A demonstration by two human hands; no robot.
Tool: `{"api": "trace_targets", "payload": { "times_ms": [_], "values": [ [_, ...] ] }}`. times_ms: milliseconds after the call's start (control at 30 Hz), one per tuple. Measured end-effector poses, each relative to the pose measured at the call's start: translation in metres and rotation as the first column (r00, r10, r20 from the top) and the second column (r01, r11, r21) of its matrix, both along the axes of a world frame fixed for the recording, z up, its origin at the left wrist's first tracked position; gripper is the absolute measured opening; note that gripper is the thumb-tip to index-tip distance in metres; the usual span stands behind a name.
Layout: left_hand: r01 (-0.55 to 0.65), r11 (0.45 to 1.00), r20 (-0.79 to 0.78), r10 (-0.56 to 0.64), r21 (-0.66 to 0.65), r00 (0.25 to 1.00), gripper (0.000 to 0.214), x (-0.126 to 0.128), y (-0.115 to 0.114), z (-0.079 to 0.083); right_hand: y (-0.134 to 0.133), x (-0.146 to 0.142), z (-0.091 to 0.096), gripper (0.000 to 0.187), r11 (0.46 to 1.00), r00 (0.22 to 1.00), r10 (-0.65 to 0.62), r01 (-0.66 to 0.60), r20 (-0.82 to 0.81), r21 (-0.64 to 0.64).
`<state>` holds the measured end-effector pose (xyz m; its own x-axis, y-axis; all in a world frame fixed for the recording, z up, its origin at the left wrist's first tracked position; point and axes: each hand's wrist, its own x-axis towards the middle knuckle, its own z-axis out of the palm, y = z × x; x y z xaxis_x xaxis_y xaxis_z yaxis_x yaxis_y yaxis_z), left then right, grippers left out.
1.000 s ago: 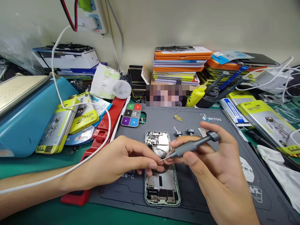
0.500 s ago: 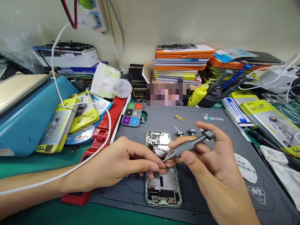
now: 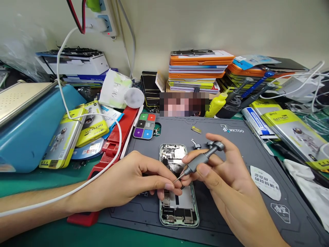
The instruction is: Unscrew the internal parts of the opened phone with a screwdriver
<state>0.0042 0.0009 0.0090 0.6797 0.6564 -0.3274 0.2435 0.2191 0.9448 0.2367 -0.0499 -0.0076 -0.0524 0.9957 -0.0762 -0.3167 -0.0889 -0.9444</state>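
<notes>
An opened phone (image 3: 178, 202) with a pale green frame lies face down on the grey repair mat (image 3: 257, 144), its boards and black coil exposed. My left hand (image 3: 133, 180) rests on the phone's left side with thumb and fingers pinched together over its middle. What the pinch holds, if anything, is too small to name. My right hand (image 3: 226, 181) grips a grey precision screwdriver (image 3: 202, 160), the tip pointing down-left and meeting my left fingertips above the coil.
Two small grey caps (image 3: 197, 146) and a gold part (image 3: 195, 129) lie on the mat behind the phone. A coloured screw tray (image 3: 144, 126), red tool (image 3: 120, 137), yellow battery packs (image 3: 77, 132), a blue machine (image 3: 28, 123), stacked cases (image 3: 197, 70) and white cables surround the mat.
My right hand has shifted left and slightly toward me with the screwdriver, its handle now steeper. The white pick on the mat at right is fully uncovered. My left hand has hardly moved.
</notes>
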Motion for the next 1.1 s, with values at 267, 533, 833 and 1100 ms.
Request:
{"api": "trace_targets", "payload": {
  "times_ms": [267,533,833,1100],
  "values": [
    [0.004,1.0,0.019,-0.005,0.03,1.0,0.016,0.0,-0.001,0.0,0.002,0.0,0.002,0.047,0.999,0.999,0.031,-0.031,-0.029,-0.007],
    [0.022,0.998,0.028,-0.024,0.062,0.999,0.018,-0.002,-0.001,-0.002,0.004,0.001,0.001,0.048,0.996,0.993,0.083,-0.084,-0.085,-0.011],
    [0.038,0.995,0.028,-0.041,0.097,0.999,0.019,-0.001,0.0,-0.003,0.001,0.001,0.0,0.049,0.995,0.992,0.096,-0.096,-0.081,-0.001],
    [-0.015,0.999,0.01,0.014,0.043,1.0,0.023,0.001,0.0,-0.006,0.017,0.015,0.004,0.045,0.971,0.976,-0.176,0.151,0.131,0.184]
  ]
}}
